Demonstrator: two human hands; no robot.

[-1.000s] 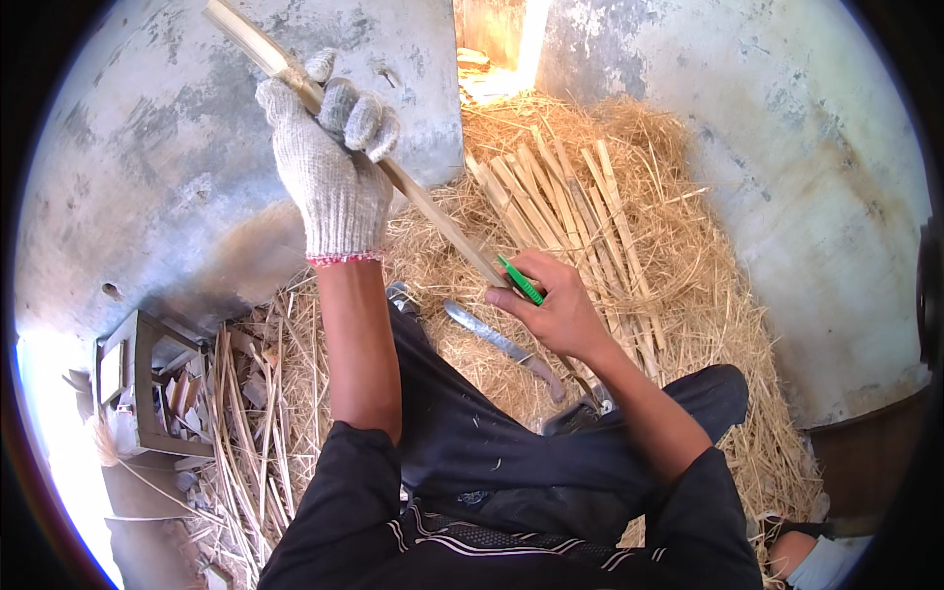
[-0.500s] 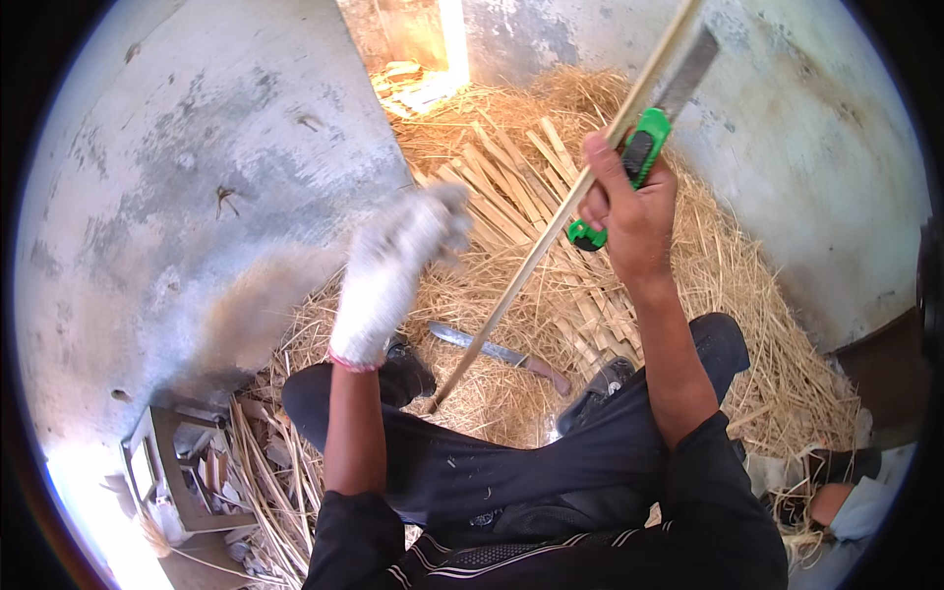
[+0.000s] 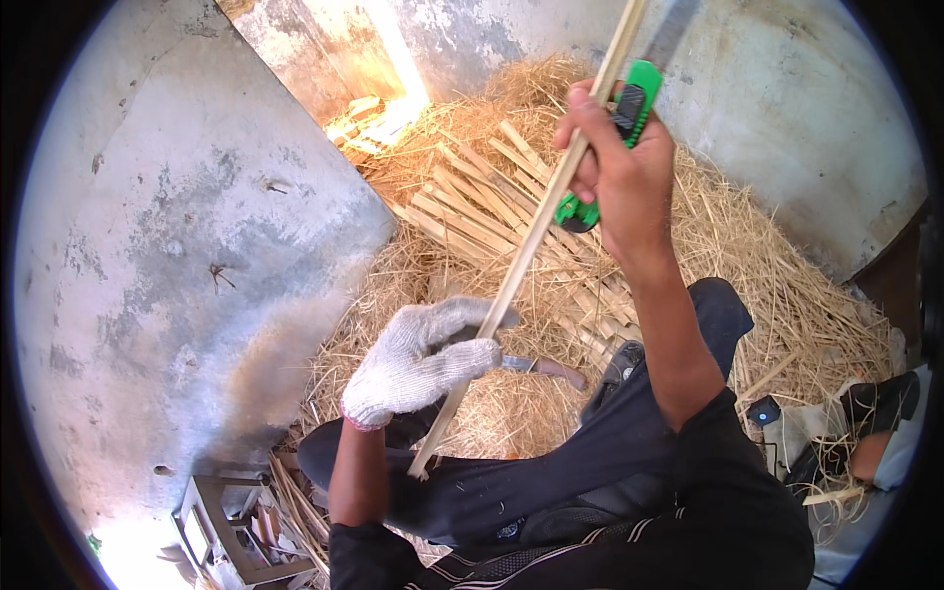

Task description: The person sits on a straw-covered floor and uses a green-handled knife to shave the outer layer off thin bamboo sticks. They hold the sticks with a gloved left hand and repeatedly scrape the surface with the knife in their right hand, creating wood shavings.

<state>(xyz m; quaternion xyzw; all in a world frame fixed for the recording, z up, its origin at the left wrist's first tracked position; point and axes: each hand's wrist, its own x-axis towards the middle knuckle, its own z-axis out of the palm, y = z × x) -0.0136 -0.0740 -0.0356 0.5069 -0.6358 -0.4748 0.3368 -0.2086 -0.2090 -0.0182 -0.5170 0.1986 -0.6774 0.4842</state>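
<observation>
- Mottled grey walls [image 3: 197,246] rise on the left and at the back, with bright light in the gap between them; straw [image 3: 787,285] covers the floor.
- On the straw, ahead of the person, lie many split sticks [image 3: 467,211], roughly side by side.
- One long, pale strip [image 3: 536,231] is held up at a slant between both hands, its lower end over the dark trousers [image 3: 560,477], its upper end running out of view.
- Left hand [image 3: 398,369], in a white knit glove, pinches the strip between thumb and forefinger, toward its lower end.
- Right hand [image 3: 634,187], bare, is closed around a green cutter [image 3: 644,84], with the strip lying against its fingers; the cutter's blade points up, beside the strip.
- Just beyond the glove rests a knife [image 3: 562,373], partly hidden by it.
- At lower left stands a wooden frame [image 3: 231,541], sticks beside it.
- Another person's limb [image 3: 870,455] shows at the right edge.
</observation>
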